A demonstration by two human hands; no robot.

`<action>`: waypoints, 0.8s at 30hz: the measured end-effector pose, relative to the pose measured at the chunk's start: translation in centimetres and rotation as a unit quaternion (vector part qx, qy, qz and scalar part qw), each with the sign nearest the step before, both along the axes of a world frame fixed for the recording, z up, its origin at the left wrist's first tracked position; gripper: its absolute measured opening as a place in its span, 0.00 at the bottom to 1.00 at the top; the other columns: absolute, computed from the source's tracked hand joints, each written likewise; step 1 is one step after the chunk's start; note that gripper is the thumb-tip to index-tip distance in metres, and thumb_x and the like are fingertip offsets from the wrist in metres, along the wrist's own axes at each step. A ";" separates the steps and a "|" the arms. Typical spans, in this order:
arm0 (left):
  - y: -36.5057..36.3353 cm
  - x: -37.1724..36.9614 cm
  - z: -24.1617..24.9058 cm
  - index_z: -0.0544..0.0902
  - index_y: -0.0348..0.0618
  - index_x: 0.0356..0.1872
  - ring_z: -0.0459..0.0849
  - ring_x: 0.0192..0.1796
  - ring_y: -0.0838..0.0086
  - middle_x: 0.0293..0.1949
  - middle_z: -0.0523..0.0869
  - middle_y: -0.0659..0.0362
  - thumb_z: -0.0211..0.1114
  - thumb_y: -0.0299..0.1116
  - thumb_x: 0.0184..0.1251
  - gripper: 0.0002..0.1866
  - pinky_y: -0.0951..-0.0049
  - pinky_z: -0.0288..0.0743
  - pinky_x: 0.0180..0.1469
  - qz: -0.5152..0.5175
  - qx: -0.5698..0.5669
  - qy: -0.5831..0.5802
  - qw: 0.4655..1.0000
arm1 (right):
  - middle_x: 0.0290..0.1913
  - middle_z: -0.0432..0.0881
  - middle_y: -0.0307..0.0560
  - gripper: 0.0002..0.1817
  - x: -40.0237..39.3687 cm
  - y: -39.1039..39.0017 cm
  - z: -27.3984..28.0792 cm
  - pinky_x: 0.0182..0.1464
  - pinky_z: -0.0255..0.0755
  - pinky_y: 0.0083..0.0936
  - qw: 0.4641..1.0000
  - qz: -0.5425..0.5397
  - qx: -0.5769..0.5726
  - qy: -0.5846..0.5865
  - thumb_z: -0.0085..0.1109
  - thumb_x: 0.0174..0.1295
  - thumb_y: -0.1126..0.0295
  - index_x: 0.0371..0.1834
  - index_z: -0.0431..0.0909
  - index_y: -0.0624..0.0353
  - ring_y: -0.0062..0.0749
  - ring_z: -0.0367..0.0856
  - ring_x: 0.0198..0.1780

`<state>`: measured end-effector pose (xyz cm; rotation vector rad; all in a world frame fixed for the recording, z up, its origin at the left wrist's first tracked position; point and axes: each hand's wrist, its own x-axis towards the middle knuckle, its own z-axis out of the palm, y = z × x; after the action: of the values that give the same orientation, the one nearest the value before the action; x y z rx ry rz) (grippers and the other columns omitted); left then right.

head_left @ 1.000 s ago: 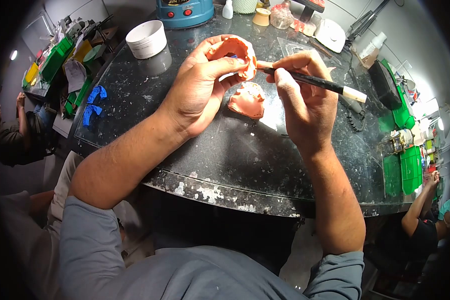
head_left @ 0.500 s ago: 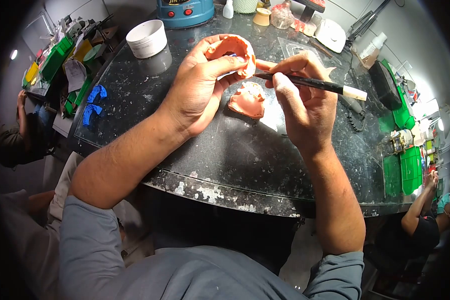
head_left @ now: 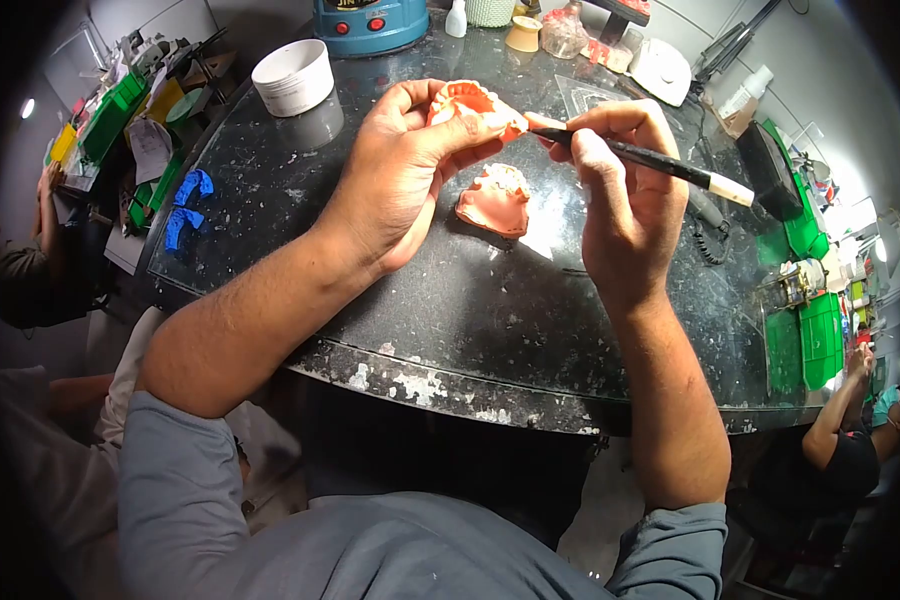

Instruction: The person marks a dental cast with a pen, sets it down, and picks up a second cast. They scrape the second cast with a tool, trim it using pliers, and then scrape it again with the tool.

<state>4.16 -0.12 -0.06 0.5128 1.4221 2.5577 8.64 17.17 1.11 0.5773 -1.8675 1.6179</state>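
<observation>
My left hand (head_left: 400,150) grips a pink dental model (head_left: 467,97), its arch curving up above my thumb. In my right hand (head_left: 625,190) is a slim black-handled tool (head_left: 660,164) with a pale end, held like a pen. Its tip meets or nearly meets the right edge of the model; the tip's exact shape is too small to make out. Below both hands, a second pink dental model (head_left: 497,203) lies on the dark worktable (head_left: 450,310).
A white tub (head_left: 293,80) and a blue machine with red buttons (head_left: 372,28) stand at the back left. Two blue pieces (head_left: 187,208) lie near the left edge. A corded handpiece (head_left: 708,210) is on the right, beyond my right hand. Other people sit at both sides.
My left hand has tilted the held model, so its arch now faces differently and sits lower. My right hand and the tool have shifted slightly right, the tool's tip a little higher.
</observation>
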 end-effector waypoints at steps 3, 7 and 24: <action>0.0 0.0 0.0 0.70 0.39 0.53 0.83 0.51 0.73 0.46 0.82 0.56 0.67 0.24 0.65 0.19 0.69 0.76 0.59 0.001 -0.001 0.004 1.000 | 0.36 0.81 0.47 0.05 -0.2 0.2 -0.2 0.43 0.79 0.18 0.999 -0.026 0.020 0.014 0.57 0.64 0.77 0.39 0.75 0.68 0.23 0.84 0.40; 0.0 0.1 0.1 0.69 0.39 0.54 0.82 0.50 0.76 0.46 0.83 0.57 0.68 0.23 0.64 0.21 0.73 0.76 0.57 0.005 0.003 0.020 1.000 | 0.36 0.82 0.47 0.05 -0.4 -0.2 -0.3 0.44 0.80 0.20 1.000 -0.019 -0.014 0.015 0.57 0.65 0.77 0.39 0.74 0.68 0.25 0.85 0.40; -0.2 -0.2 -0.2 0.69 0.40 0.55 0.82 0.50 0.77 0.46 0.83 0.58 0.68 0.22 0.63 0.22 0.75 0.76 0.56 0.001 0.007 0.040 0.999 | 0.36 0.81 0.45 0.04 -0.7 0.3 -0.6 0.43 0.80 0.19 0.999 -0.036 0.028 0.011 0.58 0.64 0.77 0.38 0.76 0.66 0.22 0.85 0.39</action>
<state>4.00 -0.28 -0.27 0.6241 1.4325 2.5768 7.96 17.42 0.56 0.5422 -1.9016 1.5113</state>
